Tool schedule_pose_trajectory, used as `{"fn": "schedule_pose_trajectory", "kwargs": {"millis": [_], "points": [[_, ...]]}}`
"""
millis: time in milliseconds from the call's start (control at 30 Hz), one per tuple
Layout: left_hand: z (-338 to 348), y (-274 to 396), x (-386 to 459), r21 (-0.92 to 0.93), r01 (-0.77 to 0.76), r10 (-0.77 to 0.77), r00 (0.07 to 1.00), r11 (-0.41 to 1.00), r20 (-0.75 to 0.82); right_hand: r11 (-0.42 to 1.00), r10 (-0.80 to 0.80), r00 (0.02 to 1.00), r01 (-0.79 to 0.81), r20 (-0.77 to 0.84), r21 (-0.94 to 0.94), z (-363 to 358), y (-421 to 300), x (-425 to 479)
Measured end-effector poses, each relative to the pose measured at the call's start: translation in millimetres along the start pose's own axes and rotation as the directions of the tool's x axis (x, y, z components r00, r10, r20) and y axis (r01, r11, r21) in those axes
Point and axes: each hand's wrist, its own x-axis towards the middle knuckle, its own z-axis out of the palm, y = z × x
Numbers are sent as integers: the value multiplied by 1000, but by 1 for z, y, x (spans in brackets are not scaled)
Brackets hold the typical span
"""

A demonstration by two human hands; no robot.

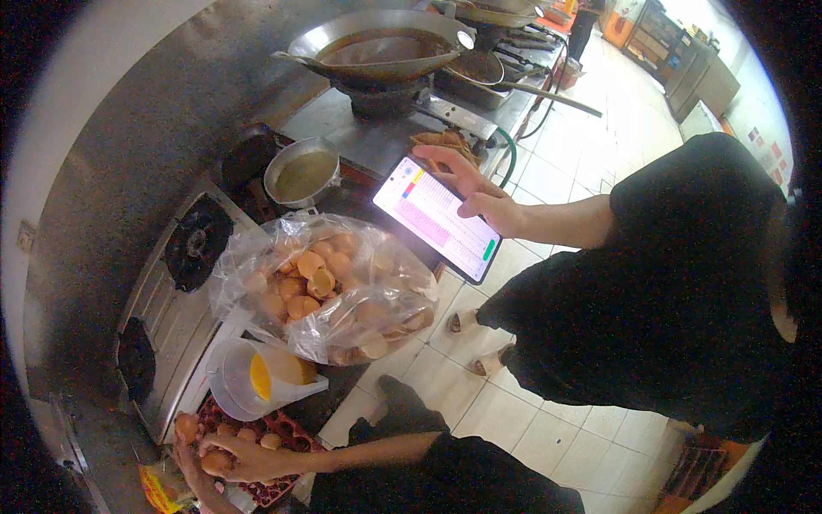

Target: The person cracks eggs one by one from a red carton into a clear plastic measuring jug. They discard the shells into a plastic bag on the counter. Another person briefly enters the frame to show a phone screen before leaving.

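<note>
My left hand (190, 459) holds a brown egg (187, 426) in its fingers at the lower left. Close beside it, my right hand (253, 460) has its fingers curled round another brown egg (216, 462). Both are over a dark red egg tray (297, 438), where several more eggs (270, 441) sit in the cups. A translucent plastic jug (225, 385) with yellow beaten egg (260, 376) stands just beyond the tray. Past the jug, a clear plastic bag (385, 276) is full of broken eggshells (311, 265).
A two-burner gas stove (173, 315) lies along the steel wall. Farther off are a pot of cloudy liquid (302, 173) and a large wok of brown liquid (385, 48). To the right, a person in black (616, 321) holds a lit phone (443, 218). A yellow packet (160, 491) lies at lower left.
</note>
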Motion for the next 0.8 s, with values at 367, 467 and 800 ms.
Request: {"fn": "schedule_pose_trajectory", "kwargs": {"millis": [367, 467, 800], "points": [[11, -1, 1, 4, -12, 12, 1000, 1000, 23, 944, 232, 961, -261, 153, 203, -23, -17, 7], [14, -1, 1, 5, -15, 15, 1000, 1000, 27, 975, 78, 993, -94, 88, 201, -24, -15, 7], [24, 1, 0, 17, -32, 31, 999, 999, 37, 962, 139, 985, -159, 103, 221, -34, -25, 10]]}}
